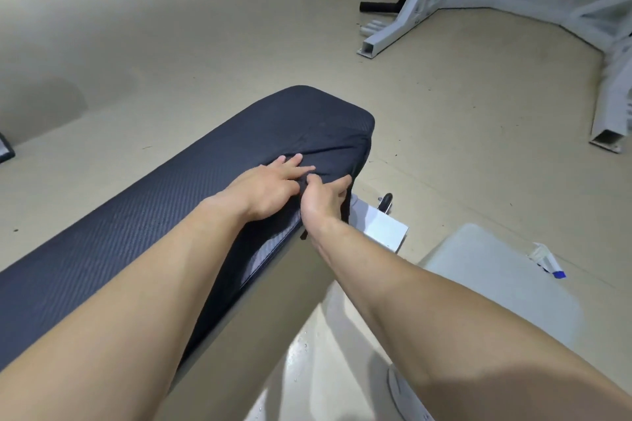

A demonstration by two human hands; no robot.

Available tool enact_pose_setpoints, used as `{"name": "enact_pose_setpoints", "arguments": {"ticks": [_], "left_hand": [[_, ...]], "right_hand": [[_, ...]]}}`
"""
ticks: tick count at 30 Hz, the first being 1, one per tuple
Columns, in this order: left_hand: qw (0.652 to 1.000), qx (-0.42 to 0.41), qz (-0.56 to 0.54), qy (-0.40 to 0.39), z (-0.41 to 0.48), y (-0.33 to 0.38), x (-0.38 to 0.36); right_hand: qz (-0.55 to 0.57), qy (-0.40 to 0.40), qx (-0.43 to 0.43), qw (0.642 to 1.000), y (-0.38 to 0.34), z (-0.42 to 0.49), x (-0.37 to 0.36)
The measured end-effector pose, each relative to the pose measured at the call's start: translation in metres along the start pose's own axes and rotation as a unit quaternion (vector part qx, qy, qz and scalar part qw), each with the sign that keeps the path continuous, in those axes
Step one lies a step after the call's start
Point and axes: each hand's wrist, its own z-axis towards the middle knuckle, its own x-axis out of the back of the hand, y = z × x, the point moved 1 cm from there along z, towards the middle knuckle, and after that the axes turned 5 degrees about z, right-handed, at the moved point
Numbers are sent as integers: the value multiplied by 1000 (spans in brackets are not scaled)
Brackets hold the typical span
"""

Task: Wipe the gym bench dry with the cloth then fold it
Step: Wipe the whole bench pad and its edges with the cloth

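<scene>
Pinching the cloth (328,147) edge with my right hand (321,196), left hand (270,184) flat on it, mid-frame; it could slide off the bench (136,215).

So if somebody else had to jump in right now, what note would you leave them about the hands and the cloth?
Left hand: flat on the black cloth, pressing it down.
Right hand: pinching the cloth's edge at the bench's side.
Cloth: spread over the far end of the gym bench, one edge draping over the side.
Done: can't tell whether the bench is dry.
Left: finish any wiping, then fold the cloth; no fold is made yet.
</scene>
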Motion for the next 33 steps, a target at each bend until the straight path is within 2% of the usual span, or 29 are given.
{"name": "enact_pose_setpoints", "arguments": {"ticks": [1,4,6,8,11,13,21,26,33], "left_hand": [[999,12,-3,30,4,6,3],[986,47,78,136,26,30,7],[980,68,90,162,49,44,5],[985,67,87,134,79,51,3],[994,12,106,17,118,59,7],[991,6,134,-16,141,61,10],[992,47,119,-19,180,69,10],[988,50,139,-34,133,59,0],[986,32,159,-43,34,16,-13]], "right_hand": [[23,5,-5,1000,-1,4,0],[72,20,-8,997,-2,13,-6],[145,38,-26,988,1,27,-5],[203,39,-33,978,-1,44,-2],[153,14,9,988,-9,75,1],[138,21,39,989,-16,99,5],[162,-11,51,985,-35,153,24],[204,-29,42,978,-21,122,19],[179,-11,56,982,25,30,-9]]}}
